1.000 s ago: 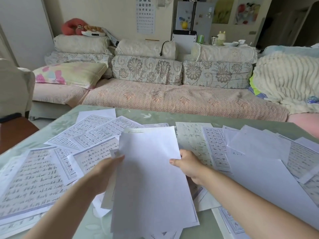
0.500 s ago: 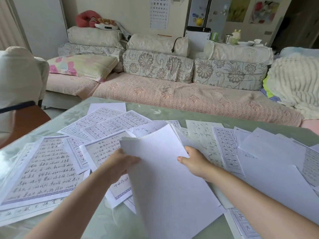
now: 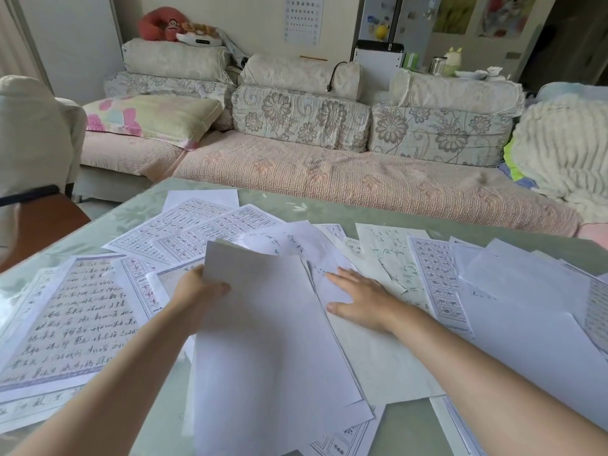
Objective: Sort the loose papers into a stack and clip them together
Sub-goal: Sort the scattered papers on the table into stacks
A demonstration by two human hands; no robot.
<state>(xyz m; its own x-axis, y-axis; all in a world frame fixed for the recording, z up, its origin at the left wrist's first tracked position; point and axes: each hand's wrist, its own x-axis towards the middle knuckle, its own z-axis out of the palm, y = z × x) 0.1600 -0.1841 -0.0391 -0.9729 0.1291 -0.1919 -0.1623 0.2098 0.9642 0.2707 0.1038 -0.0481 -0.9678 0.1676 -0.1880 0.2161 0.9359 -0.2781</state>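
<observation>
Left hand (image 3: 197, 291): we saw it gripping the blank stack (image 3: 273, 340).
Right hand (image 3: 358, 297): flat, fingers straight, on loose papers (image 3: 388, 258).

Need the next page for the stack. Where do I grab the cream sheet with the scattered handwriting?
Probably its far edge, reached from the sofa side. There the cream sheet lies bare on the table; a gridded sheet overlaps its right side and its near end runs under other papers.
</observation>
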